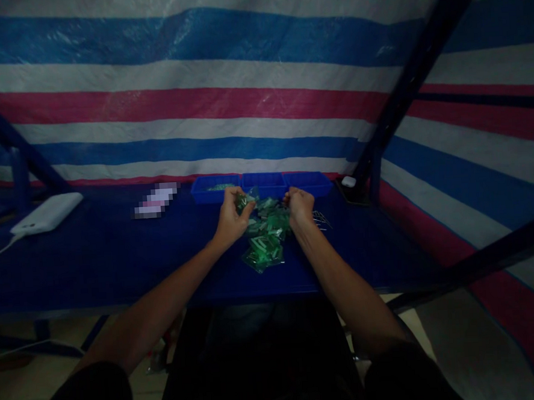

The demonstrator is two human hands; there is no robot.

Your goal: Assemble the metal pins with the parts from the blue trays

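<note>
A heap of small green plastic packets (265, 236) lies on the dark blue table (117, 257) in front of me. My left hand (231, 214) is closed, pinching one green packet (244, 201) at the heap's upper left. My right hand (298, 207) is curled into a fist at the heap's upper right; what it holds is hidden. A few thin metal pins (321, 219) lie just right of that hand.
Three blue trays (261, 185) stand in a row behind the heap, the left one holding small parts. A white power bank (47, 213) with a cable lies far left. A small white object (348, 182) sits at right. Dark frame bars cross the striped tarp.
</note>
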